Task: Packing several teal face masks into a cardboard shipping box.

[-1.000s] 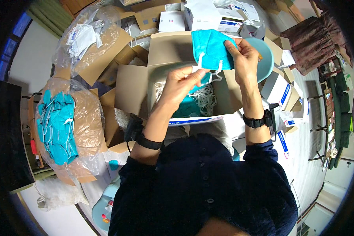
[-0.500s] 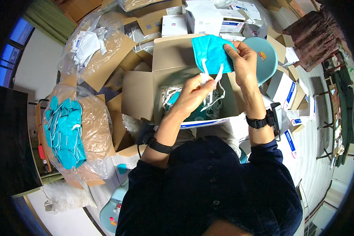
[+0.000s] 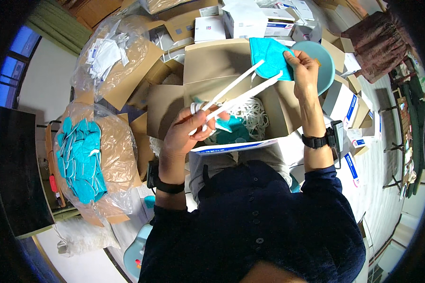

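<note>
A turquoise face mask is pinched at its right edge by my right hand, above the far right of an open cardboard box. Two white elastic straps run taut from the mask down to my left hand, whose fingers are closed on them over the box's near left side. More white strap loops hang by those fingers. Inside the box lie a heap of loose white straps and some turquoise masks, partly hidden by my left hand.
To the left, a plastic-lined box holds a pile of turquoise masks. Behind it stands a clear bag of white packets. White cartons line the far side, and more cartons lie right. A pale blue stool sits behind my right hand.
My left hand has pulled toward me and to the left, drawing the straps long and taut. My right hand has shifted slightly right with the mask.
</note>
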Demonstrator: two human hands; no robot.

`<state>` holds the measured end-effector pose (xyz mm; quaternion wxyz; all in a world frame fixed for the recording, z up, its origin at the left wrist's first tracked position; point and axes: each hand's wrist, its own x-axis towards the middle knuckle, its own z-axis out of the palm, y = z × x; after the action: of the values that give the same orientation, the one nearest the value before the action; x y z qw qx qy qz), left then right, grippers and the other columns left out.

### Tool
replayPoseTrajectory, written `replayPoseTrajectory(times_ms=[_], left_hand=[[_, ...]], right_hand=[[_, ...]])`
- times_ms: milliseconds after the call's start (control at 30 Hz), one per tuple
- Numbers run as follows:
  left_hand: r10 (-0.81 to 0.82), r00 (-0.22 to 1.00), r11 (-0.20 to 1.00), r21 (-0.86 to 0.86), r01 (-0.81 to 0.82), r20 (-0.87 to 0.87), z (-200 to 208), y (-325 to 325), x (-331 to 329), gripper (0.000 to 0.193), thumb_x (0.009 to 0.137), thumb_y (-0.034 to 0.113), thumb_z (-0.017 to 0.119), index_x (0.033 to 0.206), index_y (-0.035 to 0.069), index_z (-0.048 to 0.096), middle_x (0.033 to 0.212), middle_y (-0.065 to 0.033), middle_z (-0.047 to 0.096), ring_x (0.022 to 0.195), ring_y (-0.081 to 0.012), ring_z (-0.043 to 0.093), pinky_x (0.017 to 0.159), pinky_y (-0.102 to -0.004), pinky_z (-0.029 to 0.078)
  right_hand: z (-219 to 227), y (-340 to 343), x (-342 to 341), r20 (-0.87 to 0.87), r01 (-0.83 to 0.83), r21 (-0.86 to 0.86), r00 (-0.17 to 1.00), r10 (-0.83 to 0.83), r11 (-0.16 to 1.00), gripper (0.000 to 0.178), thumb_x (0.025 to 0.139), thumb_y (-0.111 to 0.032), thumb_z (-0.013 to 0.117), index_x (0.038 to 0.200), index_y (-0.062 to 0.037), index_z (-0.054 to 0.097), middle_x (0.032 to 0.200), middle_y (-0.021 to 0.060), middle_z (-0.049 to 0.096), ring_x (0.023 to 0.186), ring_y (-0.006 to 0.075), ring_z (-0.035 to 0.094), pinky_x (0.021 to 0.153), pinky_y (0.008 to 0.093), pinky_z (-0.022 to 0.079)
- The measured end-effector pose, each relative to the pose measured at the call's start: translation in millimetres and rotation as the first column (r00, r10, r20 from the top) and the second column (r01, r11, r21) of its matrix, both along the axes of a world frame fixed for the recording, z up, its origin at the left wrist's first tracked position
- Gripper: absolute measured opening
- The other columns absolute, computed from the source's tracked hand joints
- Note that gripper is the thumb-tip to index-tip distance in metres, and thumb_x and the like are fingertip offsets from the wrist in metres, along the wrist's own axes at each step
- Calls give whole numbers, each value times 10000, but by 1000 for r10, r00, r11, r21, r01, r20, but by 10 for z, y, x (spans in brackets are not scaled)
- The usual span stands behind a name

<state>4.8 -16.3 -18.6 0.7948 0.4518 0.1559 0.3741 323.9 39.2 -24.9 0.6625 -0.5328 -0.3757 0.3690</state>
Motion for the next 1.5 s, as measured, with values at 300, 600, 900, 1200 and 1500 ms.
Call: replayPoseTrajectory(times_ms=[300, 600, 900, 1200, 1500], left_hand=[[53, 950, 989, -114, -92, -308, 87, 162, 193, 380, 1022, 353, 445, 932, 24, 611, 847, -99, 650, 517, -77, 499, 393, -171, 274], [23, 901, 997, -54, -52, -434, 100, 115, 268, 342, 1028, 323, 445, 917, 29, 582, 832, -78, 632, 555, -76, 532, 405, -171, 307], [138, 905, 989, 11, -146, -404, -28, 85, 427, 324, 1032, 313, 443, 903, 41, 562, 743, -38, 568, 541, -70, 510, 416, -177, 329], [132, 918, 989, -14, -149, -375, -49, -66, 648, 306, 1044, 313, 409, 893, 70, 520, 709, -7, 501, 502, -72, 481, 399, -180, 311], [-46, 868, 996, -94, -1, -495, -32, -314, 195, 315, 1043, 295, 392, 825, 89, 490, 678, 1, 464, 464, -87, 448, 393, -205, 281]], right_hand=[[304, -419, -555, 737, -191, -1, 664, 130, 982, 509, 771, 45, 611, 1268, -53, 554, 1091, 125, 648, 708, 212, 626, 671, 323, 521], [43, -496, -935, 310, -701, -63, 663, 682, 710, 379, 842, 47, 635, 1216, 3, 597, 993, 63, 676, 757, 99, 587, 731, 251, 489], [-9, -565, -873, 2, -610, -54, 792, 611, 791, 129, 953, -135, 573, 948, -27, 645, 926, 47, 670, 681, 72, 531, 572, 234, 406], [73, -399, -801, -793, -580, 74, 459, 400, 811, 184, 996, -216, 488, 891, -71, 532, 657, -19, 434, 494, 49, 266, 405, 195, 212], [191, 102, 429, -653, -153, 217, 712, 260, 964, 274, 993, -190, 437, 747, -103, 520, 580, -62, 416, 452, 57, 302, 390, 217, 239]])
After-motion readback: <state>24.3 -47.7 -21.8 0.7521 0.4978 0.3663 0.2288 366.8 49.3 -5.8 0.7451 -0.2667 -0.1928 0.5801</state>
